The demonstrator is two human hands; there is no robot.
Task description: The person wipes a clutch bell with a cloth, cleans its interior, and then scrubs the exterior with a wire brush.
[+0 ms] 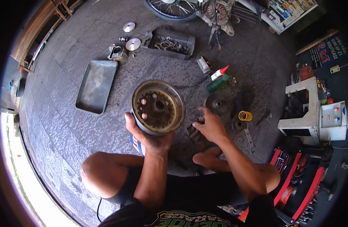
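Observation:
My left hand (150,139) holds up a round metal drum (176,125), tilted so that its hollow inside faces me. The drum has a central hub and a ring of holes, and fingertips show through some of these from behind. Right of it, my right hand (212,128) is open, thumb and forefinger apart with nothing between them. Just beyond those fingers lies a dark round part (218,103) with a raised centre. Dark metal pieces (195,133) lie below the right thumb, partly hidden. A yellow coil spring (245,115) stands farther right.
A grey tray (95,85) lies at left. Behind are a parts bin (189,48), shiny discs (133,44), a green bottle (217,84) and a red-capped white bottle (219,72). A motorcycle wheel (170,17) is at the top; a red toolbox (309,195) flanks my right knee.

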